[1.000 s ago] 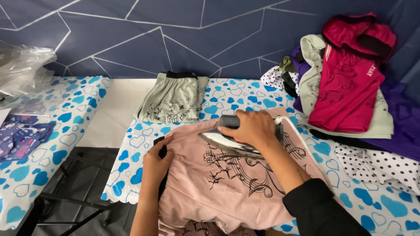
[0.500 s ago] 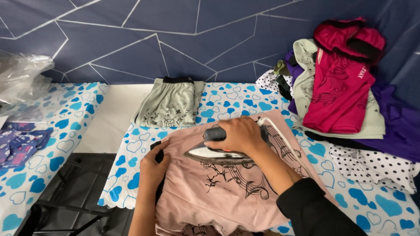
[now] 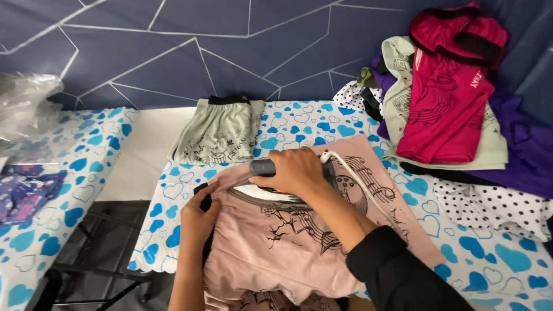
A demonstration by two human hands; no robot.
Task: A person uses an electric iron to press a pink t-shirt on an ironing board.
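Right hand (image 3: 296, 171): fingers wrapped around the iron (image 3: 271, 183) handle, long axis left-right, nose pointing left. Left hand (image 3: 199, 216): fingers pinching the pink shirt (image 3: 271, 253) edge, just left of the iron, on the desk (image 3: 507, 259).

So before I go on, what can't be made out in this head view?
- Iron: the right hand covers its handle and top; only the grey front end and the soleplate edge show.
- Pink shirt: its near hem is cut off by the bottom edge, and the print is partly under the iron and forearm.
- Left hand: its fingertips curl over the shirt's edge, so what they pinch cannot be told.
- Clothes pile: the lower garments are buried.
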